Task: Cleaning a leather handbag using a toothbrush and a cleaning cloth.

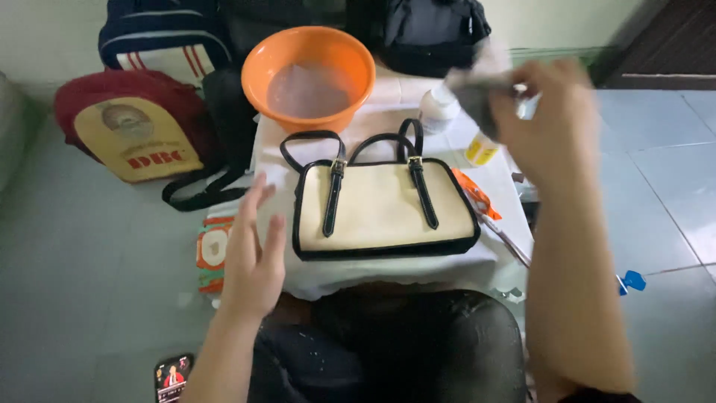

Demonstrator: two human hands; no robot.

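Here, a low surface [477,179] with a white cover holds a cream handbag [384,209] with black trim and black straps. The bag lies flat in the middle of the cover, right in front of the person's dark lap. Behind it sits an orange bowl [309,75] with cloudy water inside. A red and yellow backpack [130,123] leans on the floor to the left, well apart from the bag. The right hand [548,123] is lifted above the far right corner, closed around a blurry grey cloth [473,86]. The left hand [253,250] hangs just left of the bag with its fingers spread, holding nothing. A small white bottle [438,108] stands near the bowl. It looks like the wiping step: the cloth needs to come down onto the bag while the free hand keeps the bag from sliding.
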